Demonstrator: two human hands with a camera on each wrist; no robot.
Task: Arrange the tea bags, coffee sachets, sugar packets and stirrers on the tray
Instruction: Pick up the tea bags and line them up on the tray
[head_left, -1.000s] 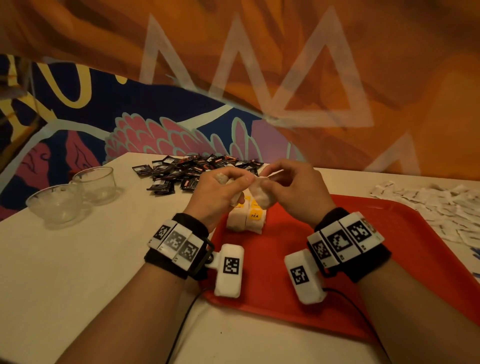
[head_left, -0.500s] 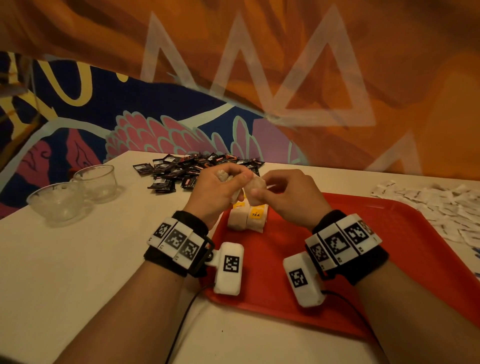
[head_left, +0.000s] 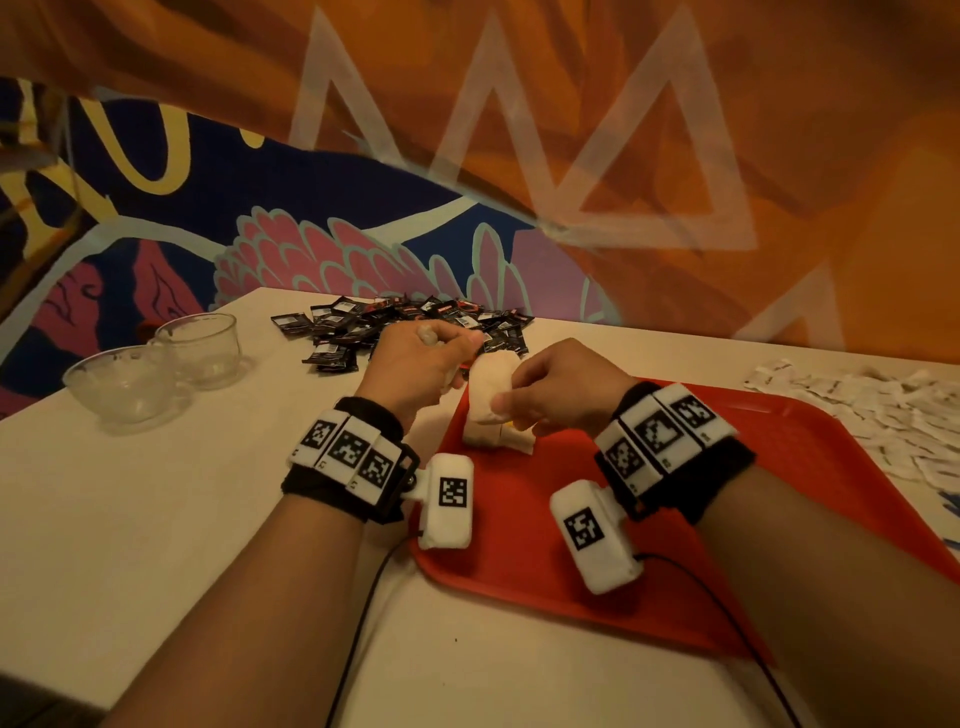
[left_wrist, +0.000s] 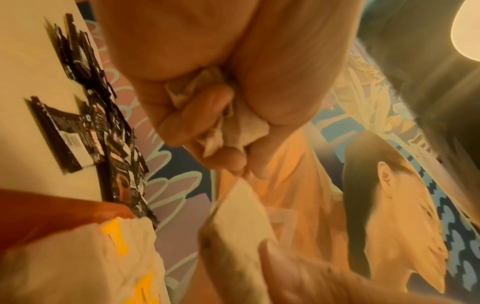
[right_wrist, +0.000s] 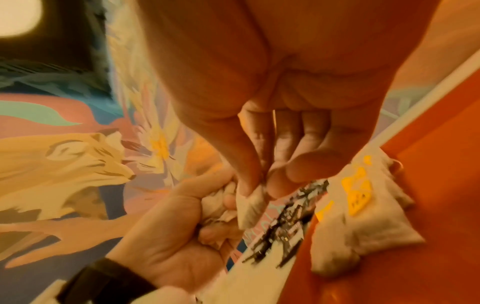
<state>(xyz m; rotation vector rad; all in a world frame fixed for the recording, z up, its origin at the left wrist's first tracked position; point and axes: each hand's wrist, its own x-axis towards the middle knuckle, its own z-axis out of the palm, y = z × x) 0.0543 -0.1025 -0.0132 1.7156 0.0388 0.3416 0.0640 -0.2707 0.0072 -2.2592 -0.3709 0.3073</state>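
Note:
My left hand (head_left: 422, 364) is a fist over the tray's far left corner, gripping a crumpled bunch of white tea bags (left_wrist: 235, 123). Beside it my right hand (head_left: 540, 395) pinches one white tea bag (head_left: 488, 387) between thumb and fingers; the same tea bag (right_wrist: 249, 207) still lies close to the left fingers. Just below it, a few tea bags with yellow labels (right_wrist: 363, 214) lie together on the red tray (head_left: 597, 587). Black coffee sachets (head_left: 363, 325) are heaped on the table behind the hands. White sugar packets (head_left: 862, 410) are spread at the right. No stirrers are in view.
Two clear glass cups (head_left: 156, 364) stand on the white table (head_left: 156, 519) at the left. A painted wall rises right behind the table. A black cable (head_left: 358, 639) runs from the wrist camera toward the front edge.
My right hand has drawn one tea bag away from the left hand's bunch and come down toward the tea bags on the tray. The left hand has stayed nearly in place.

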